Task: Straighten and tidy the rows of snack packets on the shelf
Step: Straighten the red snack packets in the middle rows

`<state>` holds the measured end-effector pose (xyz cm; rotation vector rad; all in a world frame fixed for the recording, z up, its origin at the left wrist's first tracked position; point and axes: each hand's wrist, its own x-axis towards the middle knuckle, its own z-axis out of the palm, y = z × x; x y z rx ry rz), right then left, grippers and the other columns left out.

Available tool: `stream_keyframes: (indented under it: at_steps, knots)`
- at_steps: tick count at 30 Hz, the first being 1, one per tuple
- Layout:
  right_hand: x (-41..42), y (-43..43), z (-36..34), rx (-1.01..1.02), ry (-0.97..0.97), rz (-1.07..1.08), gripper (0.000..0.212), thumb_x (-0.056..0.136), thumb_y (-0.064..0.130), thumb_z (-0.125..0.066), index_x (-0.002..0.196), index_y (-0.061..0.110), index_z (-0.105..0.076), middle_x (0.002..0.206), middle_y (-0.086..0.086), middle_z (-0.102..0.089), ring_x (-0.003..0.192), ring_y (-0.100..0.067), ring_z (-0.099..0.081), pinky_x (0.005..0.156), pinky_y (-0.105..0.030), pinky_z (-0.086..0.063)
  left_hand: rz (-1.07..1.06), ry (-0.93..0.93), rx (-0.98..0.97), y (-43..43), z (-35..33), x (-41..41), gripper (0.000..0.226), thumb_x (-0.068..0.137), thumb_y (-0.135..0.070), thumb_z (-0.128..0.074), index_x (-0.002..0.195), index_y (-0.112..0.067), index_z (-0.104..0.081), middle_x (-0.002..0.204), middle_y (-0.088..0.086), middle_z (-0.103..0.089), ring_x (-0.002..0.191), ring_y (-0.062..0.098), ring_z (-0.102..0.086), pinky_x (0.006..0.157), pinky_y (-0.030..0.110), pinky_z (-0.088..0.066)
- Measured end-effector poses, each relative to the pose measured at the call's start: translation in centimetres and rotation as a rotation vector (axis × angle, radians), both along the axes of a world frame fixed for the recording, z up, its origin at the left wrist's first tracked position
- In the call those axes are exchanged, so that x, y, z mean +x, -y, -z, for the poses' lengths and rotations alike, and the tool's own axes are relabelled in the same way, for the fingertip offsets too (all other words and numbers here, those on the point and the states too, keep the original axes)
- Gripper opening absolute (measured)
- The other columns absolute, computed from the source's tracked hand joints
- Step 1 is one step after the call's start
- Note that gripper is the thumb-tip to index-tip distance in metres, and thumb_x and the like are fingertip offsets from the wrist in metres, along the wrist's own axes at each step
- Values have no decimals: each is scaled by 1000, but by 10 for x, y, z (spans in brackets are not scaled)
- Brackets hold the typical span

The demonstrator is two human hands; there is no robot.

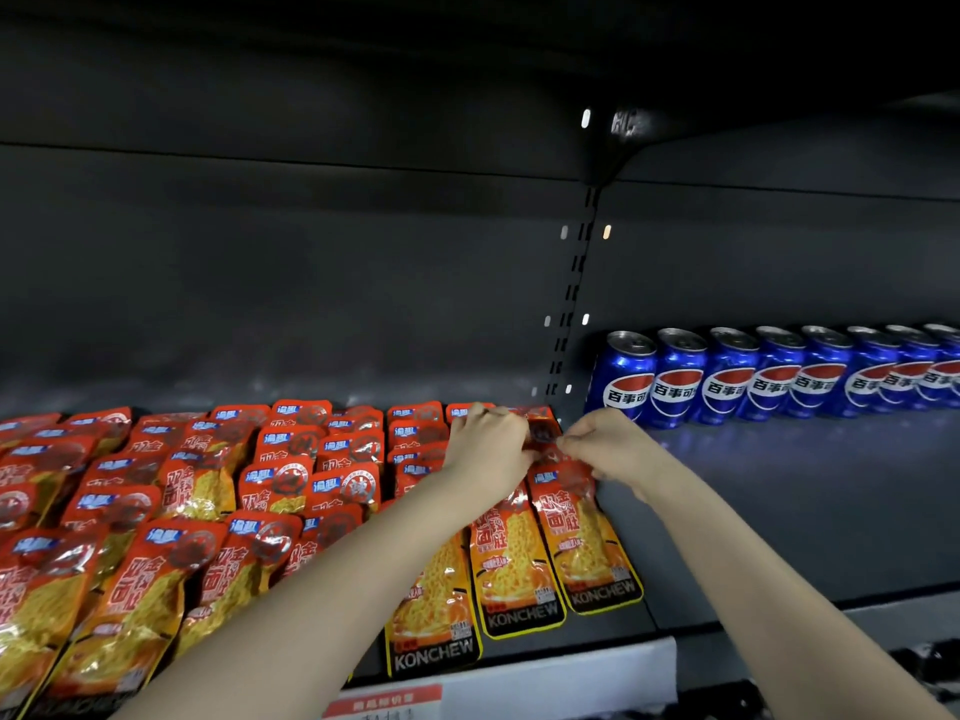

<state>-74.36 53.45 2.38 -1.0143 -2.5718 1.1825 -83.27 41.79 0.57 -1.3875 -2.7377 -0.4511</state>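
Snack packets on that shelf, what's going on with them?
A person is tidying them. The left hand and right hand both pinch one packet at the back of the rightmost row. The rows further left lie crooked and overlapping. Blue cans stand in a line to the right, untouched.

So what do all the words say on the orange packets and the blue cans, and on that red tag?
"KONCHEW": bottom edge of the snack packets.
"百事可": front of the blue cans.
Other Chinese characters on the packets: too blurred to read.
Print on the red shelf tag: too blurred.
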Motion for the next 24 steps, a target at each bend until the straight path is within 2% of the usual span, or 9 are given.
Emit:
stream_keyframes:
  at_steps: [3,6,10,13,16,18,24]
  knots:
    - [-3,-3,3,-37,-13,-9,20,87,4,-59,96,-12,-67,77,-15,-57,64,-15,-49,51,-21,-38,-14,53,75,-4,1,-3,21,90,-36,-59,103,-23,-70,112,1,-65,116,26,-44,96,39,-35]
    - [-7,-5,7,-7,-66,7,16,87,4,-60,92,-8,-70,85,-19,-66,68,-16,-56,57,-24,-44,-25,68,91,-7,0,-6,19,91,-34,-59,100,-23,-71,109,-1,-66,116,26,-43,95,39,-35]
    - [-11,-7,11,136,-57,-7,18,89,10,-59,92,-5,-69,93,-19,-69,87,-27,-66,75,-36,-54,-34,78,85,-9,-1,-11,23,95,-31,-50,102,-19,-69,113,1,-63,117,26,-43,97,40,-37]
    - [-13,-10,8,289,-44,-4,21,92,14,-55,94,-3,-67,94,-16,-69,89,-26,-65,80,-39,-55,-34,68,165,-10,-2,-18,25,97,-23,-43,108,-19,-65,117,2,-62,118,25,-45,99,40,-38]
    - [-18,-11,5,399,-64,-37,22,94,15,-51,95,2,-68,97,-11,-69,89,-22,-64,80,-35,-54,-21,73,48,-13,-2,-21,30,97,-23,-42,119,-15,-59,123,6,-59,121,28,-44,100,42,-37]
    - [-24,-10,6,429,-63,-81,22,94,15,-50,102,6,-68,101,-7,-69,93,-21,-64,81,-34,-53,-23,52,-35,-15,-1,-20,30,97,-25,-40,119,-13,-57,124,8,-58,120,29,-44,99,44,-34]
    - [-31,-8,16,512,-34,-136,22,92,13,-51,101,4,-68,105,-12,-60,97,-24,-60,81,-28,-45,-4,32,-55,-11,0,-18,30,97,-26,-39,117,-12,-57,123,7,-57,119,30,-45,99,45,-34]
